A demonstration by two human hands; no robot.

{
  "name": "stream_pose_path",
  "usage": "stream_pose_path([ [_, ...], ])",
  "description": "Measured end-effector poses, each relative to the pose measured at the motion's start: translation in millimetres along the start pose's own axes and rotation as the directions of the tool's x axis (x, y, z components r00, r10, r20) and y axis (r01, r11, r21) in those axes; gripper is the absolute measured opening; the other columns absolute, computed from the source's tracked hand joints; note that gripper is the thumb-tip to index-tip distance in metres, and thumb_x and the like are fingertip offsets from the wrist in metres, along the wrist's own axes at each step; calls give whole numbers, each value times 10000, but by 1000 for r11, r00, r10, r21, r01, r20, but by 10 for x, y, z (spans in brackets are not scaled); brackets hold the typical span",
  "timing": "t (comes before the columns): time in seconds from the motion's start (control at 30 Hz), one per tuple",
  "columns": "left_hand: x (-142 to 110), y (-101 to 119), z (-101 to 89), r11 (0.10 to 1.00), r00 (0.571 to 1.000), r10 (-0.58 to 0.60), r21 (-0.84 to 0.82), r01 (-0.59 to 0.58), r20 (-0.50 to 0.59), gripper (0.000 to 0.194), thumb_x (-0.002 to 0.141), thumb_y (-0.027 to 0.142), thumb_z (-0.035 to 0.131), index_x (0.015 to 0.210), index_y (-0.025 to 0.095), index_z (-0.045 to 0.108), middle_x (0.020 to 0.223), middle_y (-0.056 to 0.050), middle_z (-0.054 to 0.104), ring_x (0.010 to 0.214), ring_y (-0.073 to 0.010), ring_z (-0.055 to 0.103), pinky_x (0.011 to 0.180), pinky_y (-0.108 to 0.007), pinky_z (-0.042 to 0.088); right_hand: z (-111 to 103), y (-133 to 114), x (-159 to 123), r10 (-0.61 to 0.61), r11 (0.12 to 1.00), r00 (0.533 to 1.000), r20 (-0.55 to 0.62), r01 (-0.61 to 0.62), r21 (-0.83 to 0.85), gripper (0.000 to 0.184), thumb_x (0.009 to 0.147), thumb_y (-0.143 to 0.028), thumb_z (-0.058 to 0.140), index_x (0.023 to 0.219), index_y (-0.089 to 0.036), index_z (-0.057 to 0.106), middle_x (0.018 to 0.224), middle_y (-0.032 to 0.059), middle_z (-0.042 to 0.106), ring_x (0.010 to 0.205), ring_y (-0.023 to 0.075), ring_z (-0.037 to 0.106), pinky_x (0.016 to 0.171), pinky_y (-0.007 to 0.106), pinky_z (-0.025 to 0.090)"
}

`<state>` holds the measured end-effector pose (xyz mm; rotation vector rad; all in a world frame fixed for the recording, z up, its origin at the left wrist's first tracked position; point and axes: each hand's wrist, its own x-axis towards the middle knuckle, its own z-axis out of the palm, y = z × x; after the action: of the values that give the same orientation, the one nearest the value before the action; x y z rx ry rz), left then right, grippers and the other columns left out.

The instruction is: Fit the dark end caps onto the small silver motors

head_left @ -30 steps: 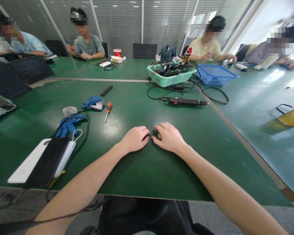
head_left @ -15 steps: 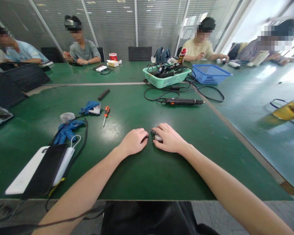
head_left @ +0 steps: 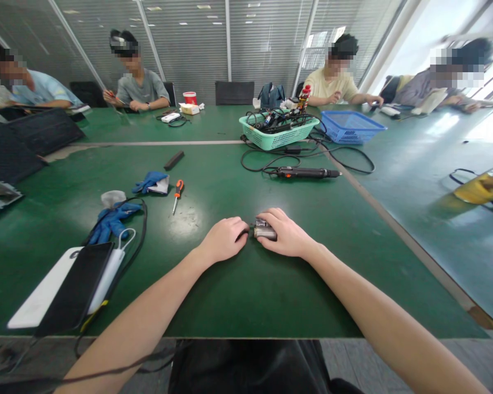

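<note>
Both my hands rest on the green table [head_left: 246, 284] in front of me, knuckles up. My right hand [head_left: 285, 235] is closed around a small grey metal part [head_left: 265, 230], which pokes out from under its fingers toward the left. My left hand [head_left: 225, 239] is curled shut just left of that part, its fingertips at the part's left end; what they pinch, if anything, is hidden.
An orange-handled screwdriver [head_left: 176, 193] and blue gloves [head_left: 152, 181] lie to the left. A phone on a white power bank [head_left: 72, 284] sits near the front-left edge. An electric screwdriver [head_left: 308, 173], a green basket [head_left: 277, 131] and a blue basket [head_left: 349, 127] are farther back. Other people sit around the tables.
My right hand has shifted its grip, so more of the grey metal part now shows between the two hands. The view has tilted slightly.
</note>
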<state>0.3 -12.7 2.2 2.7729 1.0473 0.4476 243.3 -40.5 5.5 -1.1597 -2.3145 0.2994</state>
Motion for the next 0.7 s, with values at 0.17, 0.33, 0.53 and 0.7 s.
stream_pose_path([
  [0.17, -1, -10, 12, 1000, 1000, 6, 5, -6, -2, 137, 960, 227, 535, 1021, 190, 652, 957, -54, 641, 888, -207, 619, 813, -342, 501, 31, 35, 10, -2, 1000, 1000, -12, 2, 21, 384, 850, -301, 684, 1207, -222, 568, 1176, 111, 630, 1116, 298, 580, 988, 454, 509],
  [0.33, -3, 2, -5, 1000, 1000, -1, -4, 1, 4, 143, 963, 230, 531, 1022, 189, 655, 950, -51, 643, 878, -203, 622, 817, -340, 506, 77, 77, 8, -15, 999, 999, -32, 17, 46, 392, 852, -319, 703, 1215, -242, 574, 1185, 107, 642, 1120, 310, 595, 986, 488, 524],
  [0.53, -9, 2, -6, 1000, 1000, -3, -7, 3, 4, 137, 955, 225, 537, 1020, 187, 651, 944, -52, 638, 873, -205, 620, 812, -341, 501, 94, 100, 4, -50, 997, 998, -48, 52, 50, 393, 882, -337, 689, 1250, -245, 587, 1231, 115, 643, 1144, 312, 602, 1015, 509, 521],
  [0.7, -6, 8, -7, 1000, 1000, -3, -6, 3, -3, 133, 952, 216, 540, 1019, 185, 650, 945, -49, 637, 867, -202, 616, 806, -338, 501, 97, 93, 4, -46, 997, 998, -52, 49, 53, 413, 882, -331, 682, 1274, -244, 587, 1238, 119, 640, 1161, 316, 602, 1019, 509, 526],
])
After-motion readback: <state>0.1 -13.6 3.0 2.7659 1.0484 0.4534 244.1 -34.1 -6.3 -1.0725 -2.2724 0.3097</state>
